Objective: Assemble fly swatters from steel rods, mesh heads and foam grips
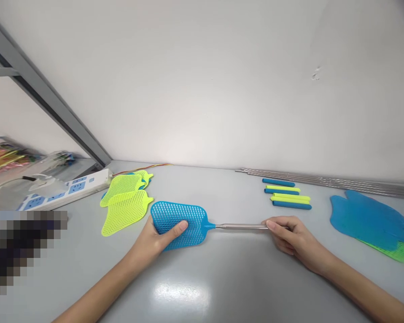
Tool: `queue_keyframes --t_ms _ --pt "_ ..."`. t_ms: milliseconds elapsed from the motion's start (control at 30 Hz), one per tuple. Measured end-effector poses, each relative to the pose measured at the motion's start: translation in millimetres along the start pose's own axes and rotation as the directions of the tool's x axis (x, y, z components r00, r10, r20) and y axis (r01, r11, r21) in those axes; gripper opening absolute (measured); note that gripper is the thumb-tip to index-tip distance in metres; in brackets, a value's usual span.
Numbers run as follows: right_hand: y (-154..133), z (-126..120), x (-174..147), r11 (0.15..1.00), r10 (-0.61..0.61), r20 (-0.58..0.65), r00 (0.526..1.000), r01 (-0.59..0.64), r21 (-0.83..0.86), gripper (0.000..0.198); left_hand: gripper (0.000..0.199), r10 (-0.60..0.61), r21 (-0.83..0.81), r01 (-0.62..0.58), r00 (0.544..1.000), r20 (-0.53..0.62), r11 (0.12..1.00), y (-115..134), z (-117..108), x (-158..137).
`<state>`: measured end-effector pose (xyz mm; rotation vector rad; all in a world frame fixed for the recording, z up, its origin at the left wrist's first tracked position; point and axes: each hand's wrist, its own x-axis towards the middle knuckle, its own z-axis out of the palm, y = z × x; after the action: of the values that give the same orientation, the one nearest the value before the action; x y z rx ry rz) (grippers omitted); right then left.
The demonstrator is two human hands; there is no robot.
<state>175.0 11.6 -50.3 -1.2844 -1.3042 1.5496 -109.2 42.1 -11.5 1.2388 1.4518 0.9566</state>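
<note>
Where wall meets it, glossy grey table (202, 287)

The swatter (188, 222) lies between swatter heads (126, 202) at left and foam grips (287, 194) behind right.

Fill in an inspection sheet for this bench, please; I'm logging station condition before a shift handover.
Surface: grey table, glossy, with a light glare patch.
Job's things: blue swatter head joined to a metal rod, lying flat.
Clutter: yellow swatter heads stacked at left; blue and yellow grip sleeves; spare rods along the wall; blue heads at right.
Grippers: left hand grips the blue head; right hand is closed around the rod's end.
Cables: power strip with one plug; thin coloured wires by the wall.
Surroundings: white wall; grey frame bar.
</note>
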Motion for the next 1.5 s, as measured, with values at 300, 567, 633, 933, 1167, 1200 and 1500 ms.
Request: queue_keyframes --t_ms 300,567,633,933,1167,1200,1500 --pt "-2.9 8.5 1.9 0.994 -0.076 -0.084 0.994 0.082 0.07 0.024 0.03 -0.16 -0.236 0.209 0.964 0.21 0.949 4.7 -7.3 8.1" --pt "-15.9 -2.6 8.1 0.988 -0.075 -0.22 0.973 0.102 0.113 0.031 0.043 -0.262 -0.265 0.299 0.951 0.164 0.917 26.2 -5.7 3.9" --pt "-18.4 -14.8 11.3 0.988 -0.068 -0.287 0.955 0.104 0.111 0.029 0.047 -0.311 -0.254 0.344 0.937 0.161 0.904 28.1 -4.4 5.5" --pt "-36.3 -59.3 9.6 0.995 -0.025 -0.296 0.955 0.051 0.08 0.027 0.043 -0.376 -0.217 0.384 0.923 0.08 0.897 21.2 -2.7 15.9" --pt "-41.0 -74.3 8.6 0.996 -0.076 -0.339 0.938 0.054 -0.075 0.027 0.048 -0.335 -0.097 0.345 0.937 0.101 0.934 7.5 -10.1 25.5" --pt "-40.0 -75.4 9.2 0.996 -0.056 -0.338 0.939 0.028 -0.089 0.027 0.048 -0.29 -0.053 0.293 0.955 0.064 0.955 5.2 -11.5 27.4" --pt "-41.1 -68.1 8.8 0.971 0.03 -0.322 0.946 -0.104 -0.215 0.026 0.064 0.144 0.527 -0.046 0.979 -0.147 0.849 -8.3 -17.2 40.0"
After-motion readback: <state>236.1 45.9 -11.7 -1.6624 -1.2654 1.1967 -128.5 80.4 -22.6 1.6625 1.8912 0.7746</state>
